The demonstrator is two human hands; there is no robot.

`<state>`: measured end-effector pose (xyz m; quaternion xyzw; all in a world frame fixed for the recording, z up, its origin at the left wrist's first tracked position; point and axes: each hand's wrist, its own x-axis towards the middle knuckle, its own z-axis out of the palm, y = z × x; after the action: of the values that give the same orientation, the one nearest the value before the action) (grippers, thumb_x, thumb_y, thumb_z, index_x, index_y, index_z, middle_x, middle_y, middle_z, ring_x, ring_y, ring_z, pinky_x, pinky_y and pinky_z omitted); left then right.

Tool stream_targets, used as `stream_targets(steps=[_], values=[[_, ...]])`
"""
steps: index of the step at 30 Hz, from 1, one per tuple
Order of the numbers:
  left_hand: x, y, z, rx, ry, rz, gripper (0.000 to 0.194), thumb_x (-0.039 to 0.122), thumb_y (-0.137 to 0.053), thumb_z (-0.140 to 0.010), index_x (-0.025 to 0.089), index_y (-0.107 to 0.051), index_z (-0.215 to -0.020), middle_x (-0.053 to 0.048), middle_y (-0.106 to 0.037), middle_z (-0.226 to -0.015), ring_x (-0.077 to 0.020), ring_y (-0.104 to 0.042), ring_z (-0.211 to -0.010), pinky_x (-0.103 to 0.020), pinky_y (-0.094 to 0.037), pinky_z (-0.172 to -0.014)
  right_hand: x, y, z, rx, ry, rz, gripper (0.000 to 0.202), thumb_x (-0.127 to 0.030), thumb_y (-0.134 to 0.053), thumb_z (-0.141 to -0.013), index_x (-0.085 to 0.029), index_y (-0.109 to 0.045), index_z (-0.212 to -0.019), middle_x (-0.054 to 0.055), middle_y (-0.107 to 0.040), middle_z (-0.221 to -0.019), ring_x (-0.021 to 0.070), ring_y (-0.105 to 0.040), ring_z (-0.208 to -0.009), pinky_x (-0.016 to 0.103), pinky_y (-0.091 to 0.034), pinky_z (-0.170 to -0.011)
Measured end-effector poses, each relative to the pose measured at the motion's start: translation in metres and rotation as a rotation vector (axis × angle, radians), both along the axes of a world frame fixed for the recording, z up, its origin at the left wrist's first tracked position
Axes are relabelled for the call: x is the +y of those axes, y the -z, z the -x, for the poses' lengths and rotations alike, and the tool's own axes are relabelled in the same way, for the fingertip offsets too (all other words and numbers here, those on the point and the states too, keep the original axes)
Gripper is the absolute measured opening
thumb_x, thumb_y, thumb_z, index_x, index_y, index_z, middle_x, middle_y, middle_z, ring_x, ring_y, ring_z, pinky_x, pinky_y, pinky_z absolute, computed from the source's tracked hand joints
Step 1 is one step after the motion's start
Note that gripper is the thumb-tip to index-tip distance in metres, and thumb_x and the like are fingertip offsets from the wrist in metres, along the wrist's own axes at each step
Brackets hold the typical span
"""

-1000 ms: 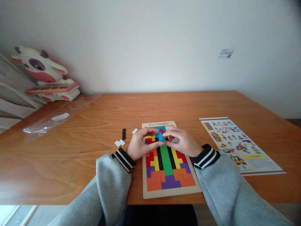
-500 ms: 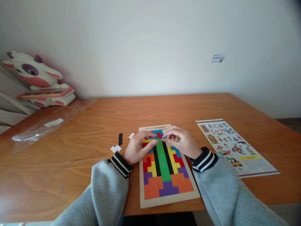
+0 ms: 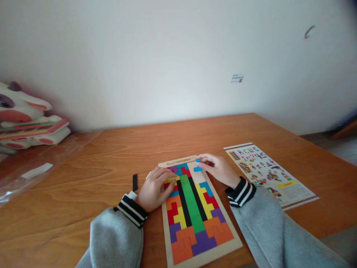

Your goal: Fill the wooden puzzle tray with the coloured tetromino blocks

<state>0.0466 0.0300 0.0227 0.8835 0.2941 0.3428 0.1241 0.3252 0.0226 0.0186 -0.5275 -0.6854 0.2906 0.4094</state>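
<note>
A wooden puzzle board (image 3: 165,238) full of flat coloured blocks lies in front of me. My right hand (image 3: 217,168) is over its upper right corner, thumb and fingers pinching a blue puzzle piece (image 3: 198,169), partly covered by the fingertips. Around that piece the pale wood of the board shows. My left hand (image 3: 156,188) rests over the board's upper left edge, fingers stretched out and thumb apart, touching or just above the yellow and red pieces there. A long green strip (image 3: 191,201) runs down the middle between two black strips.
Left of the board lie a black piece (image 3: 135,182) and white pieces (image 3: 132,195), partly hidden by my left hand and cuff. A printed pattern sheet (image 3: 290,190) is on the right. At the left are a clear plastic bag (image 3: 64,152) and a cow-shaped toy keyboard (image 3: 33,130).
My hands have moved apart. The right hand has shifted to the board's upper right with the blue piece, uncovering bare wood; the left has drawn back leftward. The view has turned right.
</note>
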Motion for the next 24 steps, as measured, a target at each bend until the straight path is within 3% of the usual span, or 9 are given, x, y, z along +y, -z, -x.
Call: stream_targets(steps=[18, 24], values=[[0.0, 0.001, 0.006, -0.021, 0.079, 0.014, 0.017, 0.019, -0.056, -0.095, 0.023, -0.065, -0.108, -0.007, -0.07, -0.101, -0.0207, -0.065, -0.092, -0.036, -0.055, -0.082, 0.002, 0.001, -0.002, -0.068, -0.095, 0.144, 0.033, -0.045, -0.066, -0.088, -0.018, -0.073, -0.106, 0.001, -0.069, -0.08, 0.0118, -0.056, -0.063, 0.025, -0.043, -0.057], [0.006, -0.001, 0.006, -0.008, 0.037, 0.037, 0.016, 0.021, -0.054, -0.095, 0.022, -0.066, -0.106, -0.007, -0.069, -0.101, -0.02, -0.065, -0.091, -0.034, -0.056, -0.083, 0.003, 0.006, -0.003, -0.117, -0.155, 0.045, 0.028, -0.042, -0.066, -0.088, -0.018, -0.073, -0.098, 0.001, -0.058, -0.081, 0.0114, -0.05, -0.063, 0.025, -0.041, -0.056]])
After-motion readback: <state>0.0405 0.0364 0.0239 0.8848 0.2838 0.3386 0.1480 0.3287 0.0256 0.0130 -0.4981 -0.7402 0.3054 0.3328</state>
